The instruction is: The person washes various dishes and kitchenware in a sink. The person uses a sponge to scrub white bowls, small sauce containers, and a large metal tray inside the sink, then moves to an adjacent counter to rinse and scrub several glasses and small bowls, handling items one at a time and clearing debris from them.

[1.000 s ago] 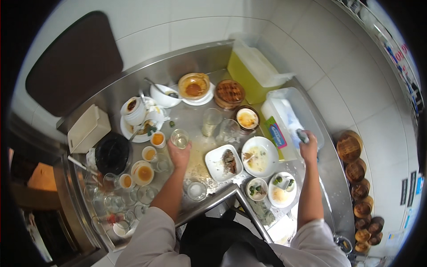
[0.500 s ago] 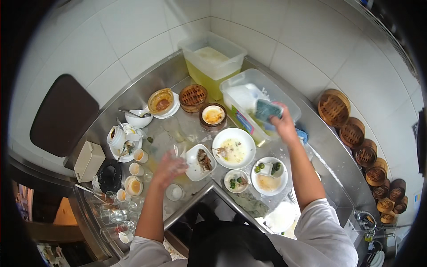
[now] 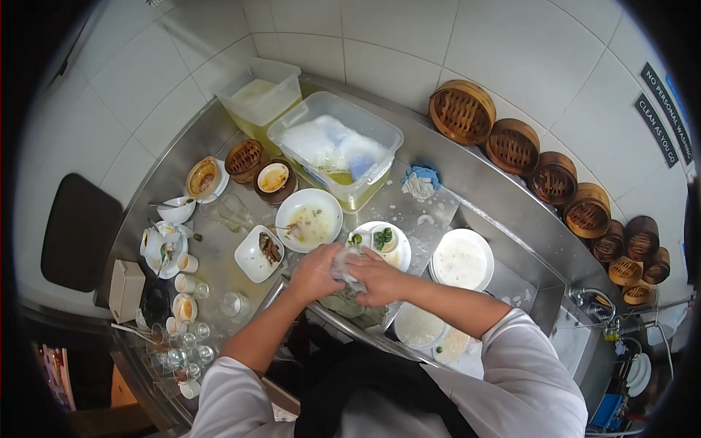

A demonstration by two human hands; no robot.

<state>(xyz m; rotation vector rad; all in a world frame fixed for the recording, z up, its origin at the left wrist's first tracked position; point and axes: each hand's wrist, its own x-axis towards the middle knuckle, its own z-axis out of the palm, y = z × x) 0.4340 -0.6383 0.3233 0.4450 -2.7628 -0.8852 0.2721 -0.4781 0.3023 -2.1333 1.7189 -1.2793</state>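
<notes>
My left hand (image 3: 315, 273) is closed around what looks like a clear drinking glass (image 3: 341, 264), blurred by motion. Pressed against the glass is my right hand (image 3: 381, 279), its fingers curled; whatever it holds is hidden. Both hands are low over the counter's front edge, above a crumpled grey-green cloth (image 3: 354, 310). Just beyond them stands a white plate (image 3: 400, 259) with a small dish of green pieces on it. A round white plate (image 3: 330, 208) with soupy scraps and a square white dish (image 3: 250, 257) with dark scraps lie to the left.
A clear plastic tub (image 3: 380, 186) holds suds, beside a second tub (image 3: 259, 120) of yellowish liquid. Stacked white plates (image 3: 463, 257) stand right of my hands. Several glasses (image 3: 175, 358) and cups crowd the left. Bamboo steamers (image 3: 512, 146) line the back ledge, and a blue-white cloth (image 3: 420, 182) lies nearby.
My right hand has come from the suds tub, where it held a green sponge, to meet my left hand at the glass. The sponge no longer shows. The view has swung right.
</notes>
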